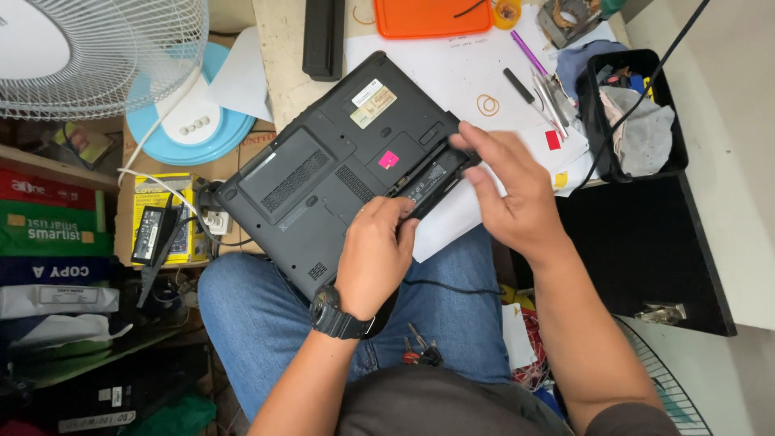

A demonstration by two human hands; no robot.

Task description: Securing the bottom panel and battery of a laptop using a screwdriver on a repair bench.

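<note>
A dark grey laptop [323,173] lies upside down on my lap and the edge of a table, with vent grilles, a pink sticker and labels on its underside. My left hand [375,254], with a black wristwatch, grips the near end of the long battery bay at the laptop's edge. My right hand [508,190] holds the far end of the same edge, its fingers curled over the black battery [428,179] that sits in the bay.
A white table fan [97,56] stands at the left over a power adapter [153,230] and stacked paper boxes. On the table are an orange tray [432,16], white sheets, tweezers, a rubber band and a black bin [638,113] with cloth. Keys [420,351] hang by my knee.
</note>
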